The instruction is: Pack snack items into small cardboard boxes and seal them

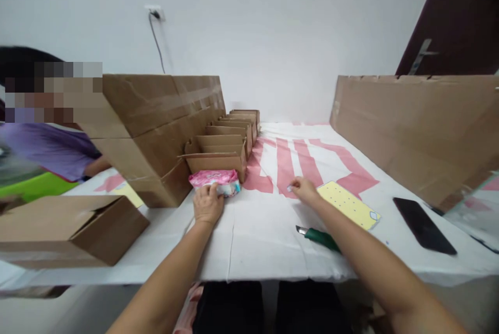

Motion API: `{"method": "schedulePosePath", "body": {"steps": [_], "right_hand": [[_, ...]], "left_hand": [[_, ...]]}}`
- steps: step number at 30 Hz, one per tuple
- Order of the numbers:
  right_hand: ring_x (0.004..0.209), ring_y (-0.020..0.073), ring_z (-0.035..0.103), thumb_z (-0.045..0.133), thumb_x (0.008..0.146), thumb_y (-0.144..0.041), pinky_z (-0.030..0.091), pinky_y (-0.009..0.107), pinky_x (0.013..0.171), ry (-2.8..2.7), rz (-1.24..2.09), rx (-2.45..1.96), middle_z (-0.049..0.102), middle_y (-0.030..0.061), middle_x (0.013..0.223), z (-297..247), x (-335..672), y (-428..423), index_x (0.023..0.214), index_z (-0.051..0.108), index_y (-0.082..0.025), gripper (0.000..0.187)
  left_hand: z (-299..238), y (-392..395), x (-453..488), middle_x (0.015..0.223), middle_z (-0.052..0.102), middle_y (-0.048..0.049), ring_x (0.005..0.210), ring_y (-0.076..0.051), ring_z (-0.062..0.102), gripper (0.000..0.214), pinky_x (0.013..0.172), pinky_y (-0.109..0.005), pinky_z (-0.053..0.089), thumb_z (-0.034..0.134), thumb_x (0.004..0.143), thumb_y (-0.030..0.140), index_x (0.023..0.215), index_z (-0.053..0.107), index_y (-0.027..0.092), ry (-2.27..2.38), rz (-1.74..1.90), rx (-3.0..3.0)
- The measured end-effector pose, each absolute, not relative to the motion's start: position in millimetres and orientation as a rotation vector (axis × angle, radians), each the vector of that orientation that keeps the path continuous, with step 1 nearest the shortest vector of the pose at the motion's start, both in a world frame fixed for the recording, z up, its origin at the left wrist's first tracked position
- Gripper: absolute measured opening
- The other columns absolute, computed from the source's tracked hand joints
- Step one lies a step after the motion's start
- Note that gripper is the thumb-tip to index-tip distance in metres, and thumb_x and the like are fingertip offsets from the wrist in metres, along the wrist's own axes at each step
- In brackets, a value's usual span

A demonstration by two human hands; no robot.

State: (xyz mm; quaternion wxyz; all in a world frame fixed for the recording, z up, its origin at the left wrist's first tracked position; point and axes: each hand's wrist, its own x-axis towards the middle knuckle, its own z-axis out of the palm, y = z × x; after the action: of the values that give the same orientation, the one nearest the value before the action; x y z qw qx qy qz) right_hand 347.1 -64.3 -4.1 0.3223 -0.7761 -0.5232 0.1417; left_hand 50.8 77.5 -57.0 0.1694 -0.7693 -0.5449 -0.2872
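Observation:
A pink and white soft plastic pack, like a pack of wipes (pixel 215 182), lies on the table against the nearest open cardboard box (pixel 214 161). My left hand (pixel 208 204) is at its near side, fingers curled over the edge and gripping it. To the right, my right hand (pixel 304 189) is just above the cloth with thumb and finger pinched together. A tiny pale bit shows at the fingertips, too small to name. A yellow sheet with small dots (pixel 351 205) lies beyond my right forearm. Beneath that forearm is a green utility knife (pixel 320 237), its blade tip showing.
Several open boxes run back in a row along a stacked cardboard wall (pixel 156 115). A closed carton (pixel 70 227) sits at the left, near a person in a purple top (pixel 58 149). On the right are a black phone (pixel 424 226) and a large cardboard panel (pixel 413 136).

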Motion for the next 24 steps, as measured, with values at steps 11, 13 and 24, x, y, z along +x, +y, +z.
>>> {"method": "schedulePosePath", "body": {"steps": [11,13,24], "right_hand": [[0.086,0.0231,0.063,0.055,0.081,-0.025,0.044,0.030,0.069,-1.124,0.240,-2.681,0.065,0.0125,0.100,-24,465,-103,0.107,0.057,-0.018,0.027],[0.090,0.0238,0.062,0.054,0.080,-0.018,0.043,0.031,0.074,-1.233,0.207,-2.671,0.066,0.0125,0.099,-24,457,-102,0.101,0.061,-0.018,0.021],[0.092,0.0275,0.063,0.056,0.076,-0.011,0.044,0.035,0.077,-1.355,0.167,-2.634,0.068,0.0134,0.100,-3,443,-107,0.094,0.069,-0.018,0.024]], "left_hand": [[-55,76,53,0.107,0.054,-0.0149,0.099,-0.031,0.049,0.042,0.083,-0.041,0.040,0.055,0.078,0.026,0.118,0.054,0.014,-1.545,-0.820,-2.197],[-55,76,53,0.107,0.054,-0.0149,0.099,-0.030,0.049,0.042,0.083,-0.041,0.040,0.055,0.078,0.024,0.118,0.054,0.014,-1.552,-0.841,-2.202],[-57,78,51,0.105,0.055,-0.0138,0.099,-0.029,0.050,0.042,0.083,-0.039,0.041,0.054,0.076,0.018,0.118,0.055,0.014,-1.514,-0.935,-2.252]]}}
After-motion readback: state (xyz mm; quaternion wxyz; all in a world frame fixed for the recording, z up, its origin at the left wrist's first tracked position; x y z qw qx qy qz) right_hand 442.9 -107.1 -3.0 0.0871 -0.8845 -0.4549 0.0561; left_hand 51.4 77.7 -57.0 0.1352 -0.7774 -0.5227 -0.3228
